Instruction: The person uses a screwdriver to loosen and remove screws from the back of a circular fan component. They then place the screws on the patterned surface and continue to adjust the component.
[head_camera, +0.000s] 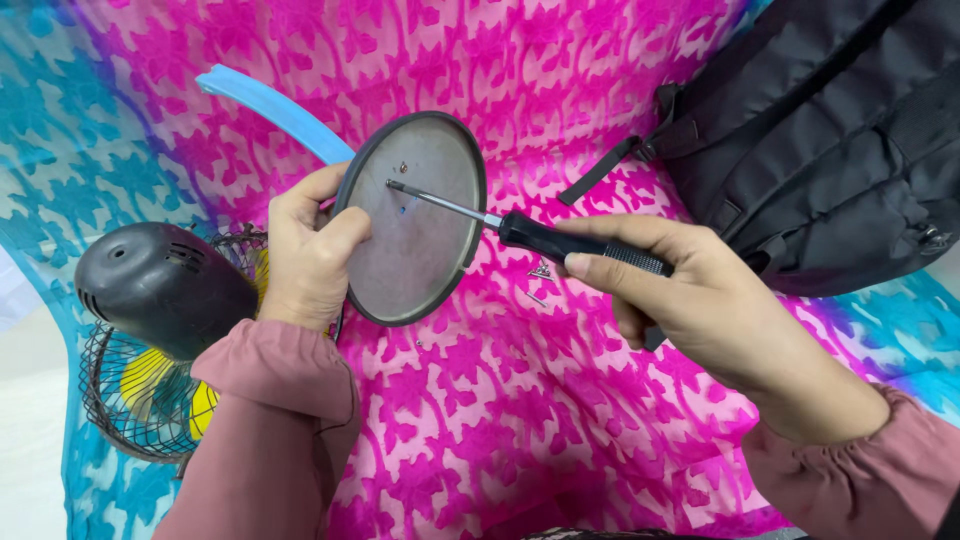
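A round, flat grey disc with a dark rim (415, 235) sits near the middle of the view, tilted on edge above a pink and turquoise patterned cloth (480, 420). Its dull, slightly scuffed face shows a small screw hole near the top, another where the tool meets it, and a tiny blue mark close to its centre. The left hand (310, 250) holds the disc at its left rim, fingers curled shut around the edge with the thumb lying on the face. The right hand (690, 290), to the right of the disc, has its fingers wrapped tightly around the black ribbed handle of a screwdriver with a thin metal shaft (530, 232), and the tip touches the upper left part of the disc's face. Just right of the disc's lower edge, a few small metal screws (540, 272) lie on the cloth. Left of the disc lies a small fan with a dark motor housing, wire cage and yellow blades (160, 330). Above the disc's upper left, a light blue curved plastic strip (270, 105) pokes out. Far right of the disc rests a black fabric backpack (830, 140).
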